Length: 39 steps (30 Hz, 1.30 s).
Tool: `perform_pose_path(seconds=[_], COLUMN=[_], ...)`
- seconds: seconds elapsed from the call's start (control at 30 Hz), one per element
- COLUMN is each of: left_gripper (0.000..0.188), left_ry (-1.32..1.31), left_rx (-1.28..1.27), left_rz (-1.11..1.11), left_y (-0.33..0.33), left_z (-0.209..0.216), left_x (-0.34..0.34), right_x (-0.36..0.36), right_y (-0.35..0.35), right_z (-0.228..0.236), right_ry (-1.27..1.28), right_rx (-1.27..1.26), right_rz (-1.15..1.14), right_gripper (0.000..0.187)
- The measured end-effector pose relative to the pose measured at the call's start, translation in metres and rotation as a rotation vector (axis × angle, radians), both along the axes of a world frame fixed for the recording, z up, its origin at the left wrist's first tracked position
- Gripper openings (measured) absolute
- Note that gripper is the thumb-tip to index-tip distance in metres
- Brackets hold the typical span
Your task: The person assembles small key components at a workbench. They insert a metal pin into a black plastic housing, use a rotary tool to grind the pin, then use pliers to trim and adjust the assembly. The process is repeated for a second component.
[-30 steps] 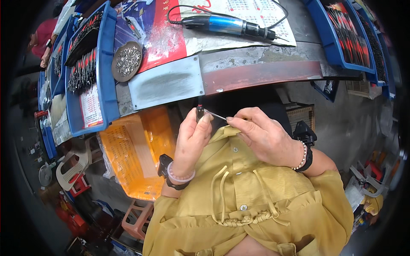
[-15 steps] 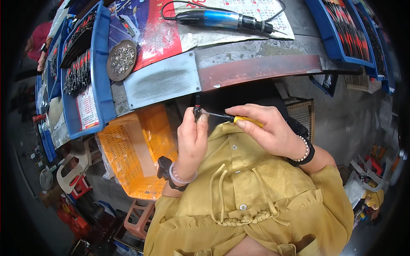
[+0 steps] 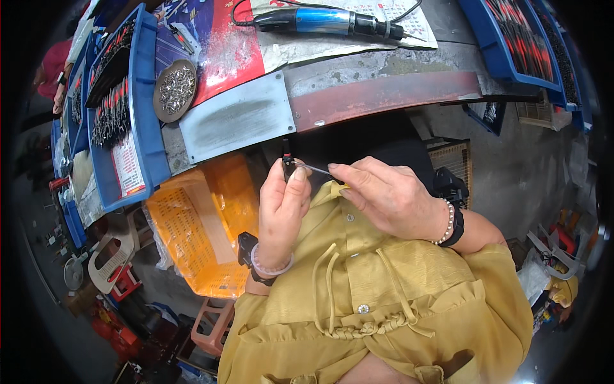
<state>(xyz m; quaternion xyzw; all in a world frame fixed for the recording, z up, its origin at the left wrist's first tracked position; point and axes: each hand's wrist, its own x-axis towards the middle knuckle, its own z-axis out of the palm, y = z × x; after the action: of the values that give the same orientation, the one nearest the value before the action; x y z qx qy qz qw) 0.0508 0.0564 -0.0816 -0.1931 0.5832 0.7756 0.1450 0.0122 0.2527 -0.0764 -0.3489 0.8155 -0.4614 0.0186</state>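
Upright between the thumb and fingers of my left hand [image 3: 280,208] is a small black tool with a red band [image 3: 288,161]; its exact kind is too small to make out. My right hand [image 3: 400,203] is closed around a screwdriver [image 3: 311,168], whose thin metal shaft reaches toward the side of the black tool. Most of the screwdriver's yellow and black handle is hidden under my right fingers. Both hands are in front of my chest, just off the bench's near edge. Whether the screwdriver's tip sits in a screw is hidden by my left thumb.
A grey metal plate [image 3: 236,121] lies at the bench edge beside a brown bowl [image 3: 160,110] of small metal screws. Behind lies a blue electric screwdriver [image 3: 323,22]. Blue bins [image 3: 146,96] of black-and-red tools flank the bench. An orange crate [image 3: 220,275] stands below left.
My right fingers have slid forward over the screwdriver's handle toward its shaft, covering most of the yellow. The black tool and my left hand have shifted slightly in view.
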Motion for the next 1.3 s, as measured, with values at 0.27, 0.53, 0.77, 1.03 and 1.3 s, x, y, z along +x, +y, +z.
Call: perform_pose_path(seconds=[0.27, 0.53, 0.77, 1.03, 1.3], left_gripper=[0.013, 0.014, 0.014, 0.014, 0.008], left_ry=[0.067, 0.078, 0.076, 0.159, 0.185], left_rx=[-0.095, -0.116, -0.117, -0.427, -0.541], left_rz=[-0.004, 0.002, 0.006, -0.037, -0.058], left_y=[0.001, 0.001, 0.000, -0.001, -0.006], left_z=[-0.003, -0.005, -0.006, -0.014, -0.020], left_x=[0.002, 0.001, 0.002, 0.004, 0.004], right_x=[0.001, 0.002, 0.002, -0.016, -0.004], right_y=[-0.001, -0.002, -0.003, 0.001, -0.005], right_z=[-0.002, -0.004, -0.005, 0.006, 0.006], right_ry=[0.004, 0.015, -0.004, -1.179, 0.219], right_rx=[-0.027, -0.015, -0.042, -0.426, 0.187], right_rz=[-0.014, -0.004, -0.023, -0.083, 0.054], right_gripper=[0.045, 0.045, 0.043, 0.025, 0.043])
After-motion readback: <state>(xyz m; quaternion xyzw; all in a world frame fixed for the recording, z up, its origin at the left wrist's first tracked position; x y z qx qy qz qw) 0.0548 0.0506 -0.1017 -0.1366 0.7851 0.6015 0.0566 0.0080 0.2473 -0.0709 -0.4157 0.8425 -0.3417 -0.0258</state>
